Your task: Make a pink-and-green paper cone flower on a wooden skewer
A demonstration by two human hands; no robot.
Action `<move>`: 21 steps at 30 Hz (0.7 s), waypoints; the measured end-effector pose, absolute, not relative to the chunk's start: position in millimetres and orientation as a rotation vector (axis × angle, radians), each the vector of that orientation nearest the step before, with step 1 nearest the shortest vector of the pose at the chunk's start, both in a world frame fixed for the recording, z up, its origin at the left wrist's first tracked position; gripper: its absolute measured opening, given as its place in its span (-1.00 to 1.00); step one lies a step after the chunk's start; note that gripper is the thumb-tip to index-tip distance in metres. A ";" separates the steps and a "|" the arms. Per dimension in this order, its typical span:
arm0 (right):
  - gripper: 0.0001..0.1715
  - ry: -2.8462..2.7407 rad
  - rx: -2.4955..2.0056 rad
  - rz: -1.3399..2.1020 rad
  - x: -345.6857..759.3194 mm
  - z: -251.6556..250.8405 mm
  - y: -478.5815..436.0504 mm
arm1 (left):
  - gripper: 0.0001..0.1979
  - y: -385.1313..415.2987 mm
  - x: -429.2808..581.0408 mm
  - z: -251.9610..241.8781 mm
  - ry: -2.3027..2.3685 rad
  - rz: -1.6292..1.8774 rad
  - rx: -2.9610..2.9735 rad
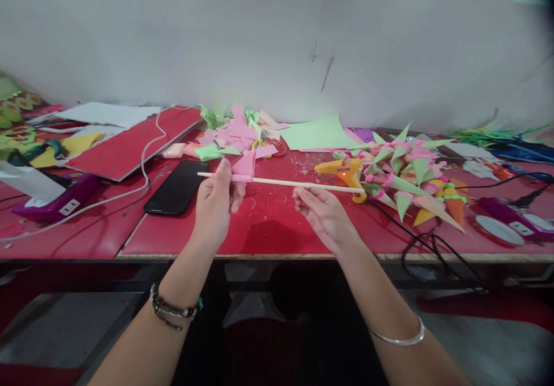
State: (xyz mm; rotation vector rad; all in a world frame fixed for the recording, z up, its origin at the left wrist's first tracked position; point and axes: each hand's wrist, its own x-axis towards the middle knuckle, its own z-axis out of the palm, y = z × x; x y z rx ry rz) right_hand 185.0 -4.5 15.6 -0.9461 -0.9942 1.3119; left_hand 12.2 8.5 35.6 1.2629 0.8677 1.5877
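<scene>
A thin pale wooden stick (pixel 277 183) lies almost level across the view, above the red table. Pink paper (pixel 244 168) is wrapped around it near its left end, with a pointed flap standing up. My left hand (pixel 215 198) grips the stick and the wrapped paper, thumb on top. My right hand (pixel 322 210) pinches the stick right of its middle between thumb and fingertips. Behind the stick's right end sits a yellow glue gun (pixel 344 172) with a small orange light. Beyond my left hand lies a black phone (pixel 177 188).
Paper cones (pixel 407 172) in green and pink are heaped at the right. Pink and green paper scraps (pixel 240 129) lie at the back, beside a green sheet (pixel 314 132). Purple power strips (pixel 64 201) sit at both sides. Black cords (pixel 426 247) hang over the front edge.
</scene>
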 end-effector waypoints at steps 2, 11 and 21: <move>-0.83 -1.014 -0.921 1.238 192.2 19.1 -6.8 | -0.51 8.4 12.1 35.6 0.867 1.594 1.257; -0.92 -0.996 -0.880 0.871 211.4 33.7 -14.2 | -0.51 8.6 12.8 35.3 0.877 1.600 1.248; -0.88 -1.029 -0.636 0.795 221.0 36.9 -15.7 | -0.51 9.7 13.1 35.1 0.838 1.611 1.235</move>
